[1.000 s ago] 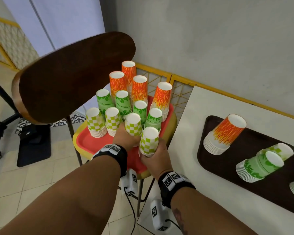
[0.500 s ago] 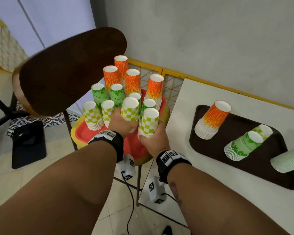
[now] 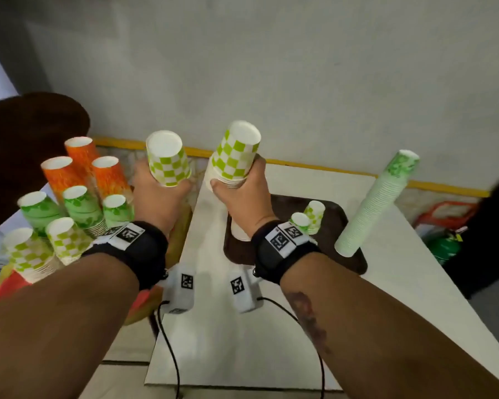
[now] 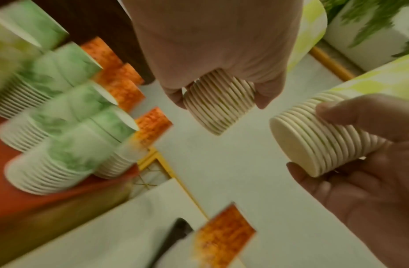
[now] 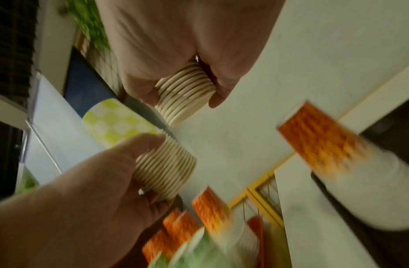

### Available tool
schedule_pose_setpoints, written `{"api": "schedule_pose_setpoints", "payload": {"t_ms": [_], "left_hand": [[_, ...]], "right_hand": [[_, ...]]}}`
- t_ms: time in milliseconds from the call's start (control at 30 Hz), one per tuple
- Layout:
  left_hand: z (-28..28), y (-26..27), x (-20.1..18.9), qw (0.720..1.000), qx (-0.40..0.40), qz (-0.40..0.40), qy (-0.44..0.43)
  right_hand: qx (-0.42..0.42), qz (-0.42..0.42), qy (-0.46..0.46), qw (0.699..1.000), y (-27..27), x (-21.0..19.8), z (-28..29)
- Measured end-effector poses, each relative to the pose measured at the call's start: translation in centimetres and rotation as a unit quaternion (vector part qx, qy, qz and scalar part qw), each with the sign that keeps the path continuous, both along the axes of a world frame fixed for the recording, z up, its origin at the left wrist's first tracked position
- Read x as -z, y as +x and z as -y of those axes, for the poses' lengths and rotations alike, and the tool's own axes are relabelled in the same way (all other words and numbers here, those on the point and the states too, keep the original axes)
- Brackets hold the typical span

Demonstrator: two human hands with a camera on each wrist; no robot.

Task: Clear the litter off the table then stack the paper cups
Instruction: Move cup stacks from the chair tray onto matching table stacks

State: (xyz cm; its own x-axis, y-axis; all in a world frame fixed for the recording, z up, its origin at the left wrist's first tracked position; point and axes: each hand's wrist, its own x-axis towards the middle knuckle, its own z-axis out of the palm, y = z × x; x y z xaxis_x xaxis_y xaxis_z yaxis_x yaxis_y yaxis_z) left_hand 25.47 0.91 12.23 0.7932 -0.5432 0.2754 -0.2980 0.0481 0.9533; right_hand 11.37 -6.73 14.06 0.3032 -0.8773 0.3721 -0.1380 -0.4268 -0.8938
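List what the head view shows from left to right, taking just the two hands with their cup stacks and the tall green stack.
left hand gripping a checkered stack → right hand gripping another checkered stack → tall green leaf-print stack leaning on the brown tray.

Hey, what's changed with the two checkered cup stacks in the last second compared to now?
Both hands have lifted their checkered stacks off the red tray and carried them up and rightward: the left hand holds its checkered stack, and the right hand holds its own stack above the white table. The grips are unchanged. The other cups on the red tray stayed put.
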Motion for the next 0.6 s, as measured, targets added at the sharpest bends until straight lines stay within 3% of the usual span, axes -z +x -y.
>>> {"api": "schedule_pose_setpoints", "payload": {"t_ms": [233, 433, 600], "left_hand": [[4.6, -8.5, -1.4, 0.998, 0.005, 0.016, -0.054], [8.6, -14.9, -0.2, 0.998, 0.035, -0.001, -0.052], [10.4, -18.1, 1.0, 0.999, 0.03, -0.002, -0.045]], "right_hand": [[0.075, 0.013, -0.036, 0.996, -12.0, -1.9, 9.4], [0.121, -0.026, 0.016, 0.992, -18.0, 4.2, 17.9], [0.117, -0.069, 0.047, 0.99, -18.4, 9.6, 21.7]]}}
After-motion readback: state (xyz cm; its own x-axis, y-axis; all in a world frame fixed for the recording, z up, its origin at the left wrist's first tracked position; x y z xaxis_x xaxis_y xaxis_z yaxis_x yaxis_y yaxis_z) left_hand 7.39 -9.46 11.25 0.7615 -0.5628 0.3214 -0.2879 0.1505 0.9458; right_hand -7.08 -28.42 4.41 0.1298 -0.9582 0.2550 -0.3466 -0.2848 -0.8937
